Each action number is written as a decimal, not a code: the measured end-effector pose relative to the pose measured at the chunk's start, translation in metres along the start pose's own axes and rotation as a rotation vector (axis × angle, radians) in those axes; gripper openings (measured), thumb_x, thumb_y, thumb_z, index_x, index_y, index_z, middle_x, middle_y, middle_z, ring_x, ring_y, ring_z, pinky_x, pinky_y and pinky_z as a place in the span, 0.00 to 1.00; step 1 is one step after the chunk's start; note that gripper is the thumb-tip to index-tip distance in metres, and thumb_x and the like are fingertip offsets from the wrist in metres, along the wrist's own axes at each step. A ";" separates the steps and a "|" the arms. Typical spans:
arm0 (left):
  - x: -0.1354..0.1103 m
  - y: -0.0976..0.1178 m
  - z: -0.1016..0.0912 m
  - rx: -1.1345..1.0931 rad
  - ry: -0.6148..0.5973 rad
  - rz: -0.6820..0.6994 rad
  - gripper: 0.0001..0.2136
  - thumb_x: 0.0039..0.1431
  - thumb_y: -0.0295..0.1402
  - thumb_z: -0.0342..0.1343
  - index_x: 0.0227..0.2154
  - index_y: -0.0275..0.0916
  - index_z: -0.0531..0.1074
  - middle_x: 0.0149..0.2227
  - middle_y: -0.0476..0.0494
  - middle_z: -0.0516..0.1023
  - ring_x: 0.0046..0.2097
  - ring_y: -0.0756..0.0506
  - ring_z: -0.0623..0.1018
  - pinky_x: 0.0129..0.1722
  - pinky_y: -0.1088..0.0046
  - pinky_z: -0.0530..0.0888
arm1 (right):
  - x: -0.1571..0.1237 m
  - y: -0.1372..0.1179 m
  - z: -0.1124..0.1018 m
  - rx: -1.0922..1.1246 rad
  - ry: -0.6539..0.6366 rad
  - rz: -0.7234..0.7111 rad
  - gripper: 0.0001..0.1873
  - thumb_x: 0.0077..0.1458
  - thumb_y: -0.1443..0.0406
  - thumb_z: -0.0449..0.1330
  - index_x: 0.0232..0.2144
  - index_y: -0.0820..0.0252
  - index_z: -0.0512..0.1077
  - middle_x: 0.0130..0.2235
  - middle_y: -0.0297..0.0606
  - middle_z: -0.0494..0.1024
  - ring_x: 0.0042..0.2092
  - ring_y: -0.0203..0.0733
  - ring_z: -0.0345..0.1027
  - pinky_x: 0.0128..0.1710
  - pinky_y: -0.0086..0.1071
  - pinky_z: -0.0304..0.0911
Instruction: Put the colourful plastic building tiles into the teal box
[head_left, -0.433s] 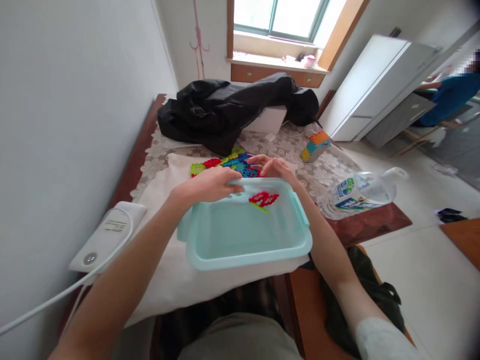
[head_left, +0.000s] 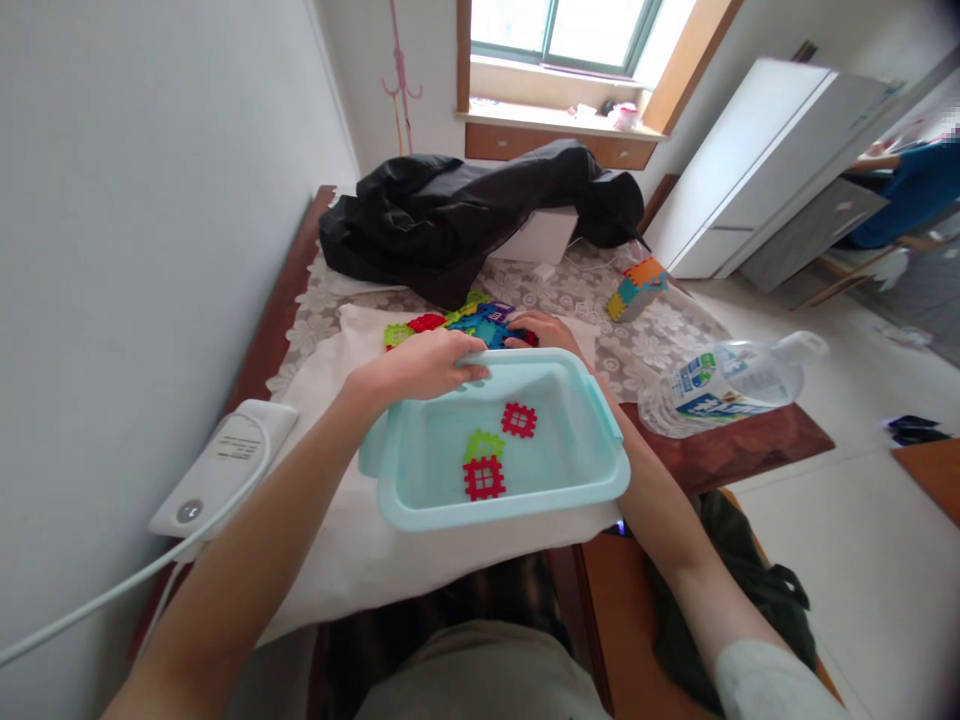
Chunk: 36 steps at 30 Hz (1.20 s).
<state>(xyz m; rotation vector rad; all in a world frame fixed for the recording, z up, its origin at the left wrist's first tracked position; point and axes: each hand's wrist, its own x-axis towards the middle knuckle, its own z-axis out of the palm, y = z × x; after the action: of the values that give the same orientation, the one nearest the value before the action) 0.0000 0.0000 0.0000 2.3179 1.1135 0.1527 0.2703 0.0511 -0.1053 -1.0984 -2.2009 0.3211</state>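
A light-blue plastic basin (head_left: pixel 442 487) is tilted toward me over the white cloth. My left hand (head_left: pixel 435 363) grips its far rim, thumb on the inside. Two red window-patterned building pieces, one the red piece (head_left: pixel 484 479) in front, lie on the basin floor with a lime-green piece (head_left: pixel 484 442). Beyond the rim, my right hand (head_left: pixel 546 328) reaches over a pile of colourful interlocking plastic pieces (head_left: pixel 476 322). Its fingers are spread and curved at the pile's right side; the basin partly hides them, and no held piece shows.
A large clear plastic bottle (head_left: pixel 724 385) lies at the table's right edge. Behind it stands an orange, teal and yellow foam block (head_left: pixel 636 290). Black fabric (head_left: pixel 450 215) covers the far end. At left rests a white power strip (head_left: pixel 225 465) with its cable. A person in blue (head_left: pixel 911 195) is far right.
Red and green pieces that were dropping near the basin's far wall now rest on its floor. My right hand has moved from above the rim down to the pile.
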 end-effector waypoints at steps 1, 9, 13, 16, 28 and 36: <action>0.000 0.001 0.000 0.037 -0.002 -0.004 0.12 0.69 0.44 0.56 0.37 0.41 0.76 0.42 0.37 0.85 0.45 0.33 0.82 0.43 0.64 0.72 | 0.001 0.001 0.000 0.002 0.007 -0.005 0.17 0.70 0.52 0.64 0.50 0.56 0.82 0.54 0.46 0.84 0.55 0.52 0.78 0.62 0.45 0.70; 0.000 -0.001 0.000 0.087 0.000 0.005 0.12 0.69 0.43 0.56 0.37 0.41 0.76 0.40 0.38 0.85 0.42 0.36 0.82 0.39 0.65 0.68 | 0.006 0.004 0.006 0.365 0.122 0.085 0.12 0.62 0.53 0.68 0.39 0.54 0.80 0.46 0.39 0.82 0.46 0.46 0.76 0.47 0.38 0.72; 0.000 0.000 0.000 0.097 -0.001 0.011 0.12 0.70 0.43 0.55 0.36 0.41 0.75 0.40 0.38 0.85 0.42 0.36 0.81 0.38 0.65 0.67 | 0.008 0.003 0.005 0.555 0.157 0.183 0.17 0.56 0.50 0.72 0.38 0.55 0.78 0.43 0.38 0.82 0.41 0.43 0.75 0.44 0.37 0.73; 0.000 0.000 0.000 0.119 0.002 0.011 0.12 0.70 0.43 0.55 0.35 0.41 0.73 0.40 0.39 0.84 0.41 0.36 0.81 0.37 0.66 0.66 | 0.011 0.003 0.002 0.661 0.223 0.228 0.23 0.52 0.45 0.74 0.37 0.56 0.79 0.41 0.39 0.83 0.40 0.43 0.76 0.43 0.37 0.74; 0.000 -0.001 0.001 0.083 0.000 0.014 0.13 0.69 0.44 0.55 0.33 0.41 0.71 0.37 0.40 0.81 0.39 0.38 0.78 0.38 0.65 0.65 | 0.008 -0.009 -0.019 1.129 0.305 0.309 0.30 0.46 0.40 0.76 0.35 0.51 0.71 0.46 0.39 0.80 0.50 0.50 0.77 0.56 0.47 0.76; 0.000 -0.001 0.001 0.073 0.001 0.008 0.13 0.69 0.45 0.55 0.36 0.41 0.76 0.40 0.38 0.83 0.41 0.36 0.79 0.41 0.65 0.67 | -0.001 -0.024 -0.036 1.137 -0.105 0.154 0.30 0.45 0.43 0.78 0.29 0.55 0.69 0.41 0.42 0.78 0.49 0.55 0.76 0.58 0.54 0.71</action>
<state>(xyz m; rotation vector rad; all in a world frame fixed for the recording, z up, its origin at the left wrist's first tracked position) -0.0006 0.0007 -0.0013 2.3868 1.1280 0.1187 0.2786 0.0332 -0.0671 -0.5744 -1.5442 1.4817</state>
